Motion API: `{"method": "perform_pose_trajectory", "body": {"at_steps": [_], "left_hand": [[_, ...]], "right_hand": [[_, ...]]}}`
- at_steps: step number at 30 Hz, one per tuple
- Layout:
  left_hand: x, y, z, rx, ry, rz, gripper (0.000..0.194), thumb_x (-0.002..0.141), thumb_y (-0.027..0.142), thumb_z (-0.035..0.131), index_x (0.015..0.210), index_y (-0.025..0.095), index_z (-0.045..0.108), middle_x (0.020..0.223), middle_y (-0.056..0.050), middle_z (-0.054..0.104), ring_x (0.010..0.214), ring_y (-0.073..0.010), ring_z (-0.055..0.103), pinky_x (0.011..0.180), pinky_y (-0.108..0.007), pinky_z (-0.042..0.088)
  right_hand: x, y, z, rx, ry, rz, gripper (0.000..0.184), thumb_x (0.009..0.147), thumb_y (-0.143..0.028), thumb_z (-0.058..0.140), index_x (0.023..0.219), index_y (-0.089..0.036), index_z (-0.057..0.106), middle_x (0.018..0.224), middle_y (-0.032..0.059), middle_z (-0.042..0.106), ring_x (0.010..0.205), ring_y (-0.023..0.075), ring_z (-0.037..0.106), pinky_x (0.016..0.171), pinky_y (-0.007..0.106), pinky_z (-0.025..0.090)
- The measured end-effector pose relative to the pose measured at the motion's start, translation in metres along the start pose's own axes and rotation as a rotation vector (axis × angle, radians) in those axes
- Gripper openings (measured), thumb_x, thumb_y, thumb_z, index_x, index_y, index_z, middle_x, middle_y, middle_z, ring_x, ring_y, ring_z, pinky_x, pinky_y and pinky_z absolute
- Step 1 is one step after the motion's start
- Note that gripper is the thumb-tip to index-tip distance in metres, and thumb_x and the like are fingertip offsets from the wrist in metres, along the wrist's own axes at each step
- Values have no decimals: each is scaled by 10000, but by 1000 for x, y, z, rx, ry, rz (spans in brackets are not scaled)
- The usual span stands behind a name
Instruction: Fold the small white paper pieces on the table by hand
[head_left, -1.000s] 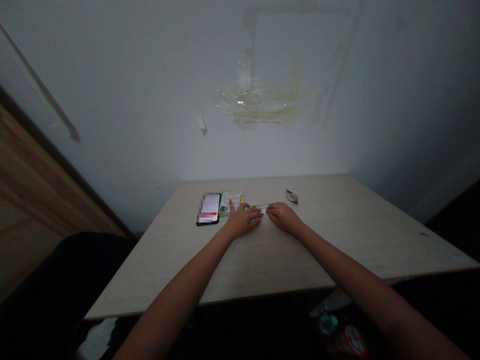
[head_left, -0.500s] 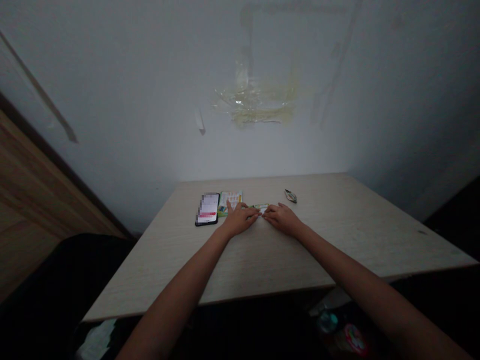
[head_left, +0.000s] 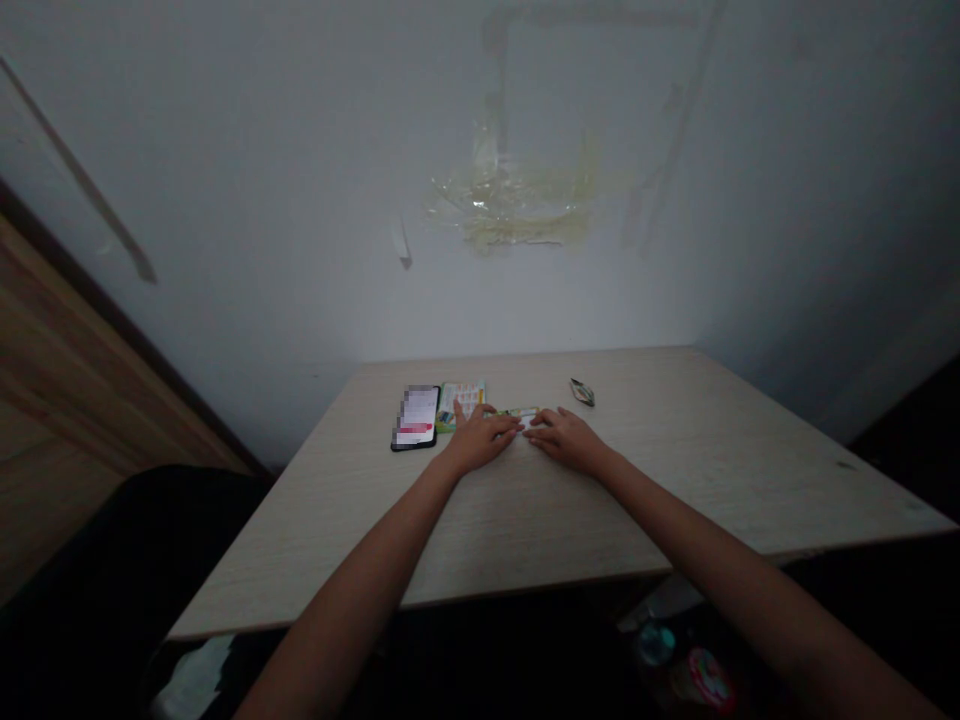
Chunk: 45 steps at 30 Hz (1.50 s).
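My left hand (head_left: 481,436) rests palm down on the table, its thumb and forefinger together at the near edge of a narrow folded printed paper (head_left: 527,411), green and white. One outer finger sticks up over a colourful printed card or booklet (head_left: 465,395), partly covered by the hand. My right hand (head_left: 568,438) faces it, with fingertips closed on the right end of the same paper. The two hands' fingertips nearly meet, and hide much of the paper. Left of the booklet lies a phone (head_left: 417,417), its screen lit.
A small dark folded item (head_left: 582,391) lies on the pale wooden table (head_left: 510,530) behind my right hand. The wall (head_left: 525,300) with old tape rises at the back. Below the front edge, at right, are a bottle (head_left: 656,642) and a reddish container (head_left: 709,678).
Almost nothing differs. My fingertips have shifted very slightly on the paper; the phone, booklet and dark item stay in place.
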<state>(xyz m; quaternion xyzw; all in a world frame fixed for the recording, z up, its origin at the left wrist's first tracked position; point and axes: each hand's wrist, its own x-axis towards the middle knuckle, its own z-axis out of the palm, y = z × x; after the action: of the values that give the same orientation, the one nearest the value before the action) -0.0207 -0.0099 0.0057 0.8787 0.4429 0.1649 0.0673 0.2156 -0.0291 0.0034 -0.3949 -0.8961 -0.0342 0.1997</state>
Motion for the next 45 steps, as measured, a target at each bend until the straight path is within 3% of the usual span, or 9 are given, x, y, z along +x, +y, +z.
{"method": "perform_pose_trajectory", "body": {"at_steps": [8,17,25,32,45], "left_hand": [[0,0,1,-13,1,-2,370,989,546,345,1246,496,605,1371,85,608,1323,-288,403,1018,-780,-197],[-2,0,-1,-9,3,22,354,987,540,364,1245,498,602,1379,90,602,1337,-291,389,1010,-781,-206],[-4,5,-5,15,1,39,346,979,536,387,1246,492,603,1375,76,606,1339,-291,393,1023,-771,-202],[-3,6,-4,52,8,36,349,982,527,387,1247,479,609,1368,66,614,1353,-297,392,1024,-773,-204],[-4,6,-6,37,-7,27,347,980,524,397,1260,472,596,1369,69,613,1400,-296,345,1025,-754,-228]], "right_hand": [[0,1,0,12,1,-12,287,981,-365,500,1155,-289,714,1181,84,643,997,202,609,924,375,458],[-2,5,4,58,33,-22,277,971,-379,520,1145,-303,721,1195,91,641,1033,208,609,937,381,463],[3,9,7,190,97,6,260,976,-286,511,1036,-226,757,1079,86,689,999,173,623,910,313,474],[3,7,8,103,101,-10,248,963,-307,533,1022,-223,759,1087,94,670,1001,186,602,905,320,459],[4,-1,3,-87,57,185,218,941,-324,569,1040,-250,748,1022,82,611,979,197,546,758,271,451]]}}
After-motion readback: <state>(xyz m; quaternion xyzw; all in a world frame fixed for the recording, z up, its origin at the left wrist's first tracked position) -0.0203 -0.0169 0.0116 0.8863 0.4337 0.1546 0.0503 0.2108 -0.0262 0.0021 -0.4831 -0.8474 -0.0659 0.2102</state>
